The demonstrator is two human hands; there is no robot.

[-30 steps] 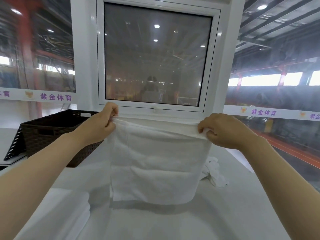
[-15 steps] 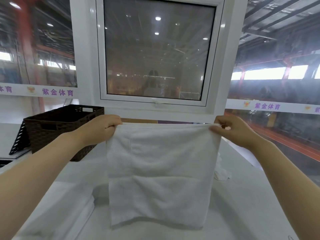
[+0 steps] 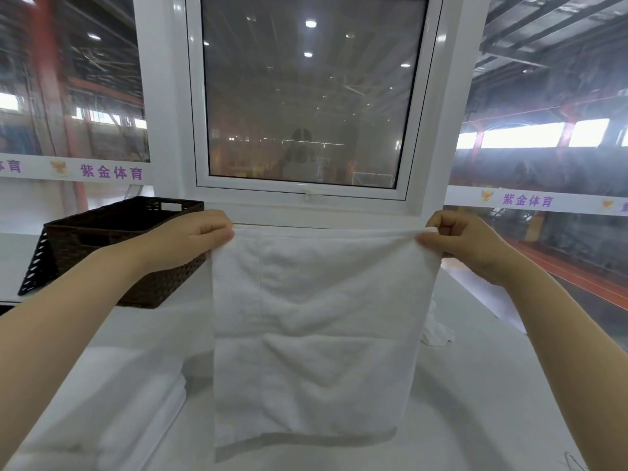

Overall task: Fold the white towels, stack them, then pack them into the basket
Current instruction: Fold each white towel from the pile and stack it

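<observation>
A white towel (image 3: 316, 334) hangs flat in front of me, stretched taut along its top edge, its bottom edge near the white table surface (image 3: 475, 402). My left hand (image 3: 190, 237) pinches its top left corner and my right hand (image 3: 465, 243) pinches its top right corner. A stack of folded white towels (image 3: 136, 413) lies on the table at lower left, under my left forearm. The dark brown woven basket (image 3: 112, 232) stands at the table's back left, behind my left hand.
A crumpled white towel (image 3: 436, 329) lies on the table to the right, partly hidden behind the held towel. A white-framed window (image 3: 306, 96) rises just behind the table. The table's right edge drops off toward a red floor.
My hands have moved apart and pulled the towel's top edge straight and taut. The towel now hangs flatter and wider, with its bottom edge lower toward the table.
</observation>
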